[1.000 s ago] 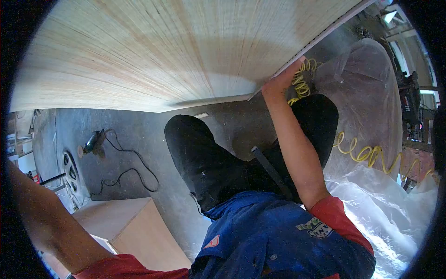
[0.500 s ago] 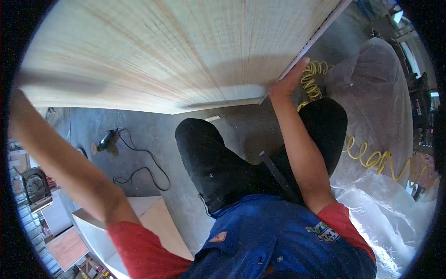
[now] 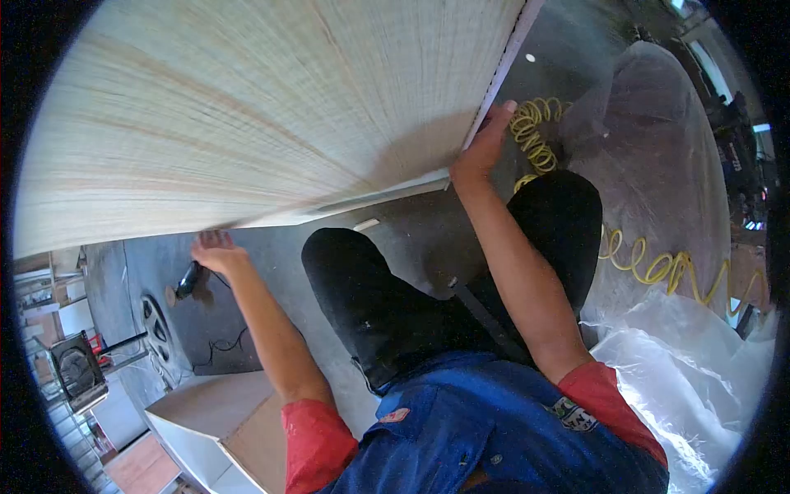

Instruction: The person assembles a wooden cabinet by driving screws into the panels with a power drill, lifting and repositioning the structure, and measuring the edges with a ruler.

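A large pale wooden panel [image 3: 271, 107] with streaked grain fills the top of the head view, tilted over my knees. My right hand [image 3: 485, 146] is wrapped around its right edge near the lower corner, thumb showing outside. My left hand [image 3: 217, 250] grips the panel's lower edge further left, fingertips partly hidden at the wood. A thin strip runs along the lower edge between my hands.
A corded power tool [image 3: 188, 281] lies on the floor beyond my left hand. An open wooden box [image 3: 247, 420] stands at lower left. Right of my leg are a coiled yellow hose [image 3: 535, 136] and plastic sheeting [image 3: 675, 362]. A small wood offcut [image 3: 366, 224] lies near my knee.
My left hand has come from the panel's far left side in to its lower edge. The panel has shifted left and its left end has dropped; my right hand moved slightly left with it.
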The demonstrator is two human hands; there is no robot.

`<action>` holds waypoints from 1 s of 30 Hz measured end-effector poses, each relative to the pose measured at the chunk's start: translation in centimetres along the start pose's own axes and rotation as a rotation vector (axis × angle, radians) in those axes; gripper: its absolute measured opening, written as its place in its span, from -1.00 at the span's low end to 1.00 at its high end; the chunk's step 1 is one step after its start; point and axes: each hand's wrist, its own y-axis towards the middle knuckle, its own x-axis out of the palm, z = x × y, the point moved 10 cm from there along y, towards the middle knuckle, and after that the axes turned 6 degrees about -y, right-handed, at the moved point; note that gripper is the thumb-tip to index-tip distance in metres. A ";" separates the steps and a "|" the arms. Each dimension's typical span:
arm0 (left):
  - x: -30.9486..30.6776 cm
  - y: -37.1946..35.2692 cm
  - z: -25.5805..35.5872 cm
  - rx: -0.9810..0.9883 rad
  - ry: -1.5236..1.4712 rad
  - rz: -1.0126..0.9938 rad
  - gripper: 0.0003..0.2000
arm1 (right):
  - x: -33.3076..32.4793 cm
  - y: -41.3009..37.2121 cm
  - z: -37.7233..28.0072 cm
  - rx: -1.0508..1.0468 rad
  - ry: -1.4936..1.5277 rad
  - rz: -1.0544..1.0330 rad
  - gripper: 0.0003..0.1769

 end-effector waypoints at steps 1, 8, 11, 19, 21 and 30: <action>-0.4 -1.2 -2.2 -0.042 0.057 0.013 -0.37 | -0.2 0.0 -0.1 0.001 0.003 0.026 -0.20; 2.8 -11.8 -15.3 -0.409 -0.144 -0.006 -0.57 | 0.2 -0.1 1.2 0.098 0.090 -0.116 -0.17; 5.2 -19.0 -19.9 -0.431 0.032 -0.131 -0.65 | 0.9 0.2 0.4 0.021 0.103 -0.167 -0.19; 4.3 -32.0 -35.0 -1.073 0.337 -0.756 -0.43 | -0.9 0.1 -1.1 -0.163 -0.033 0.074 -0.25; 6.8 -31.6 -33.7 -0.745 0.636 -1.053 -0.45 | -1.3 -0.8 -1.7 -0.203 -0.101 0.012 -0.29; 8.3 -34.6 -30.3 -0.796 0.543 -1.010 -0.53 | -0.3 -5.9 -6.8 -0.646 -0.648 -0.292 -0.69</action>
